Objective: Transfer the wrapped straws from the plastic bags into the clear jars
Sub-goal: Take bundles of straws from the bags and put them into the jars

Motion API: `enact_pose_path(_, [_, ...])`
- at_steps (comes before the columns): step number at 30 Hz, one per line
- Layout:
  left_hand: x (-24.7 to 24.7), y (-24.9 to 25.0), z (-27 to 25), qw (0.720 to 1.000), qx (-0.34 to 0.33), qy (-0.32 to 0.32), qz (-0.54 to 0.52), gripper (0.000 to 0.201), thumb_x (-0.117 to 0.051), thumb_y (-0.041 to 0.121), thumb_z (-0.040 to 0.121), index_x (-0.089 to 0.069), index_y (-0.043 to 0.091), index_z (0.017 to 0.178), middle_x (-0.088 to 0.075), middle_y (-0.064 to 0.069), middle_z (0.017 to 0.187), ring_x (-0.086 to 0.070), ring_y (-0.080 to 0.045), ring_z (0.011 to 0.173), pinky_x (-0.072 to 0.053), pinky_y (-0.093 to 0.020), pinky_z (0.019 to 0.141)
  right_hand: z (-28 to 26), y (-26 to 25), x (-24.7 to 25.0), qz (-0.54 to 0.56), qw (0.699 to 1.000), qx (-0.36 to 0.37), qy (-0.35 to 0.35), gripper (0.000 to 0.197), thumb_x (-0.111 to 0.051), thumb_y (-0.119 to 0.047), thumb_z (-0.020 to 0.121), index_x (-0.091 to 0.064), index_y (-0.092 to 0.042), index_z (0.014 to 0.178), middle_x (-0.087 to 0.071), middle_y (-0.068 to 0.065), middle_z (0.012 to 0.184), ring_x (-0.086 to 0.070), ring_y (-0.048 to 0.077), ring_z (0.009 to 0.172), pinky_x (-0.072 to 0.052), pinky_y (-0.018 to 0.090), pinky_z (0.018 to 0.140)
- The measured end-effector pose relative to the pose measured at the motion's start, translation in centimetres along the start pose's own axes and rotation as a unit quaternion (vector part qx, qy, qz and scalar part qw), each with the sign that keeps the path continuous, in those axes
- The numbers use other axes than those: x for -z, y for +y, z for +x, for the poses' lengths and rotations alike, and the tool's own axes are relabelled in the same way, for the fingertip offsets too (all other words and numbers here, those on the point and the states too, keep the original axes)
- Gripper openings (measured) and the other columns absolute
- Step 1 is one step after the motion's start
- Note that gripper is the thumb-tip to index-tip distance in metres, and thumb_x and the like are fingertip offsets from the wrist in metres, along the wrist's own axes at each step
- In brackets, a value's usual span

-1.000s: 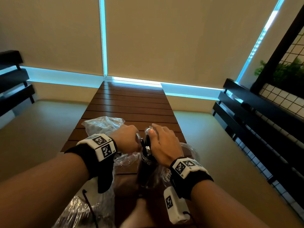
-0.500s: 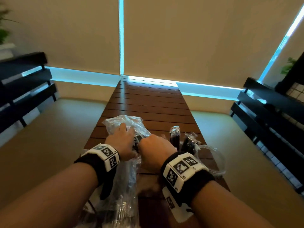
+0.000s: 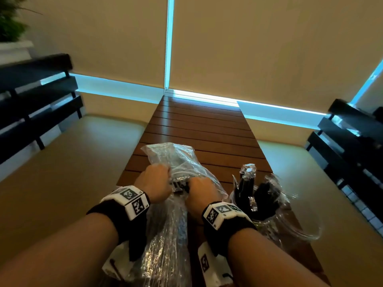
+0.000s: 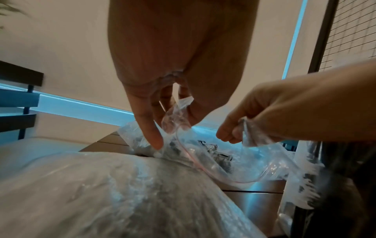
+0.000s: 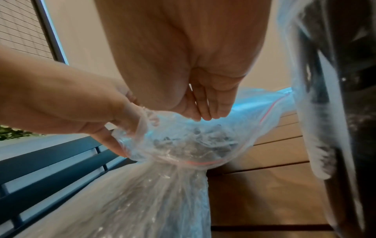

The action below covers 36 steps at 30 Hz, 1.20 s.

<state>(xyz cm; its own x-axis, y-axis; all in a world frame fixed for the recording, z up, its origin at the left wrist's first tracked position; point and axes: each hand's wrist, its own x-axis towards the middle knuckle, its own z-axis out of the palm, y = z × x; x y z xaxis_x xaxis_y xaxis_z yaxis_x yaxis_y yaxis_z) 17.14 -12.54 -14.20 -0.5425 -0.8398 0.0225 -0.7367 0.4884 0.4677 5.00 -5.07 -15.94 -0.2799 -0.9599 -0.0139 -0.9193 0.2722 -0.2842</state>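
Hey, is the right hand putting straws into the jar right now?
No, the right hand and the left hand both pinch the mouth of the plastic bag, beside the jar.

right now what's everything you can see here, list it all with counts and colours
plastic bag: one, clear with a red zip line, lying on the table ahead of the person, mouth pulled open by both hands
wrapped straws: a bundle, black in clear wrap, standing in the jar
clear jar: one, at the table's right edge
table: one, brown wooden slats
benches: dark, one on each side
plant: one, green, upper left
wristbands: two, black with white tags
left hand: pinches the bag's left lip
right hand: grips the bag's right lip
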Motion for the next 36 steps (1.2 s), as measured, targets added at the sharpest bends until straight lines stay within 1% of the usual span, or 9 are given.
enact_pose_path(6, [0.9,-1.0,-0.1,0.996,-0.064,0.016,-0.067,0.026,-0.053,0.001,0.09,-0.047,0.02,0.072,-0.05,0.005,0.08,-0.049,-0.005,0.07,-0.032,-0.013,0.055,1.8,-0.3,-0.6,0.053,0.996,-0.061,-0.024,0.032,-0.048,-0.027,0.096,-0.057,-0.007,0.12,-0.058,0.011,0.125,-0.056,0.028,0.115,-0.046,0.035,0.093])
enact_pose_path(9, [1.7,-1.0,-0.5,0.995,-0.074,0.012,-0.069,0.025,-0.055,-0.001,0.087,-0.047,0.018,0.073,-0.048,0.006,0.079,-0.045,-0.007,0.069,-0.027,-0.014,0.053,2.6,-0.6,-1.1,0.102,0.99,-0.091,-0.045,0.038,-0.039,-0.041,0.097,-0.066,-0.015,0.106,-0.067,0.008,0.114,-0.062,0.025,0.101,-0.05,0.035,0.089])
enact_pose_path(13, [2.1,-1.0,-0.5,0.995,-0.06,0.017,-0.078,0.033,-0.053,-0.004,0.083,-0.037,0.02,0.067,-0.042,0.005,0.075,-0.037,-0.007,0.066,-0.024,-0.019,0.053,2.6,-1.5,0.1,0.171,0.978,-0.089,-0.082,0.036,-0.035,-0.034,0.102,-0.064,-0.02,0.117,-0.064,0.003,0.124,-0.058,0.024,0.112,-0.045,0.034,0.097])
enact_pose_path(19, [1.9,-0.7,-0.4,0.994,-0.064,0.028,-0.083,0.03,-0.054,-0.004,0.081,-0.042,0.019,0.067,-0.045,0.005,0.072,-0.04,-0.007,0.063,-0.024,-0.018,0.052,2.8,-1.7,0.3,0.237,0.963,-0.108,-0.07,0.011,-0.055,-0.027,0.09,-0.057,-0.027,0.079,-0.06,-0.01,0.076,-0.054,0.003,0.068,-0.046,0.019,0.057])
enact_pose_path(24, [1.5,-1.0,-0.1,0.994,-0.065,0.026,-0.084,0.023,-0.058,-0.002,0.082,-0.05,0.017,0.072,-0.05,0.006,0.074,-0.045,-0.006,0.066,-0.028,-0.017,0.052,2.8,-2.0,0.5,0.256,0.957,-0.107,-0.082,0.011,-0.064,-0.024,0.078,-0.06,-0.031,0.07,-0.064,-0.006,0.077,-0.065,0.016,0.079,-0.058,0.035,0.076])
enact_pose_path(26, [1.4,-1.2,-0.1,0.994,-0.065,0.03,-0.079,0.024,-0.059,0.001,0.084,-0.049,0.018,0.071,-0.05,0.006,0.073,-0.045,-0.005,0.064,-0.028,-0.015,0.051,2.9,-2.2,1.0,0.258,0.956,-0.1,-0.096,0.01,-0.062,-0.025,0.078,-0.066,-0.034,0.076,-0.07,-0.004,0.089,-0.066,0.016,0.082,-0.057,0.035,0.079])
enact_pose_path(29, [1.5,-1.6,-0.1,0.994,-0.067,0.044,-0.078,0.03,-0.06,0.003,0.085,-0.044,0.021,0.067,-0.049,0.007,0.072,-0.044,-0.006,0.062,-0.027,-0.016,0.05,3.3,-3.0,1.7,0.232,0.965,-0.049,-0.113,0.032,-0.044,-0.031,0.094,-0.062,-0.03,0.121,-0.059,0.002,0.133,-0.056,0.022,0.118,-0.042,0.031,0.095])
enact_pose_path(33, [1.6,-1.6,0.0,0.994,-0.074,0.047,-0.072,0.031,-0.06,0.003,0.084,-0.042,0.021,0.067,-0.048,0.006,0.071,-0.042,-0.006,0.059,-0.029,-0.015,0.048,3.7,-3.4,1.4,0.195,0.973,-0.064,-0.101,0.023,-0.04,-0.021,0.098,-0.062,-0.021,0.106,-0.066,0.005,0.111,-0.062,0.02,0.093,-0.05,0.029,0.078])
enact_pose_path(36, [1.6,-1.6,0.0,0.993,-0.079,0.048,-0.069,0.027,-0.058,0.006,0.087,-0.044,0.02,0.069,-0.048,0.005,0.073,-0.042,-0.007,0.061,-0.03,-0.015,0.05,4.0,-3.2,0.9,0.201,0.968,-0.108,-0.107,0.027,-0.043,-0.012,0.101,-0.062,-0.006,0.12,-0.063,0.014,0.119,-0.06,0.024,0.109,-0.045,0.027,0.082])
